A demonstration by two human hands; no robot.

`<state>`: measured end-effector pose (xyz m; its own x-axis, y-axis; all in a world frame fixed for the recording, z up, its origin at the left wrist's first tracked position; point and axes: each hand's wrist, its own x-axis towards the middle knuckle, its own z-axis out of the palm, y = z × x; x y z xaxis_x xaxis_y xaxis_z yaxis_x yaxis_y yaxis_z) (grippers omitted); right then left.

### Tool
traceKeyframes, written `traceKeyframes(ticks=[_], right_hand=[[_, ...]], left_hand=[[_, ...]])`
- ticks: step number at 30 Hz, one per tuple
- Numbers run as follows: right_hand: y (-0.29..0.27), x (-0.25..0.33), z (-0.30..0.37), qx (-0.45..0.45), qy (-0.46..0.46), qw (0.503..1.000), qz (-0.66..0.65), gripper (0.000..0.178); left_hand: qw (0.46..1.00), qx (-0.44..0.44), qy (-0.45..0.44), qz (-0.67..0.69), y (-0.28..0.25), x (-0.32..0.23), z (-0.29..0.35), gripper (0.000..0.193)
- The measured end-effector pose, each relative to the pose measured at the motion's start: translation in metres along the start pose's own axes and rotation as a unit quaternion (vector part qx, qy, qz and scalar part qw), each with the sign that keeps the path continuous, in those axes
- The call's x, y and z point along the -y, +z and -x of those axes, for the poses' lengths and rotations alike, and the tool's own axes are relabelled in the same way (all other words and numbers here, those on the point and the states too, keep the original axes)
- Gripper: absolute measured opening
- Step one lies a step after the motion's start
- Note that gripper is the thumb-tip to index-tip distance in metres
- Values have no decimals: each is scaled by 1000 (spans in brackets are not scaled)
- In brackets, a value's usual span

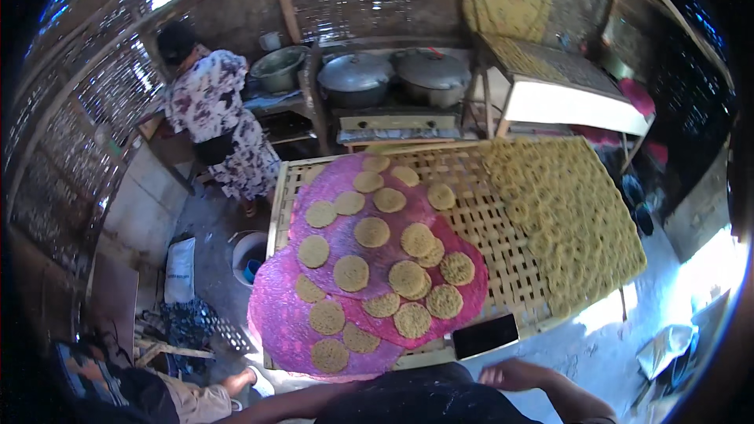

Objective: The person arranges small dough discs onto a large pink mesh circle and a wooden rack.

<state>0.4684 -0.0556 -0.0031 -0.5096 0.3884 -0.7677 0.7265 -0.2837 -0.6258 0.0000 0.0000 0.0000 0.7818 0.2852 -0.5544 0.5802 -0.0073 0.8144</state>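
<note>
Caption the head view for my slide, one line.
Yellowish discs on pink sheets and massed coils share a woven rack, the right hand near a phone at its edge.

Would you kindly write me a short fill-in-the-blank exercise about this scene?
1. The person's right hand is nearest to a flat black ____ at the table's edge.
2. The flat cakes on the pinkish sheets are ____ in shape.
3. Densely laid yellowish rings cover the ____ side of the lattice table.
4. At the back stand ____ large lidded pots.

Missing words: phone; round; right; two.
</note>
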Motion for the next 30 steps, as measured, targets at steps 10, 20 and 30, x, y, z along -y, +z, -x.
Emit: traceKeyframes(ticks=[10, 20, 30], right_hand=[[-54, 64, -17, -231, 23, 847, 478, 86], [-109, -9, 1, -379, 224, 864, 242, 89], [-254, 140, -71, -426, 56, 844, 322, 68]], left_hand=[[759, -610, 116, 198, -85, -22, 30, 19], [652, -725, 57, 214, -133, 63, 38, 14], [681, -712, 124, 114, -346, 103, -66, 35]])
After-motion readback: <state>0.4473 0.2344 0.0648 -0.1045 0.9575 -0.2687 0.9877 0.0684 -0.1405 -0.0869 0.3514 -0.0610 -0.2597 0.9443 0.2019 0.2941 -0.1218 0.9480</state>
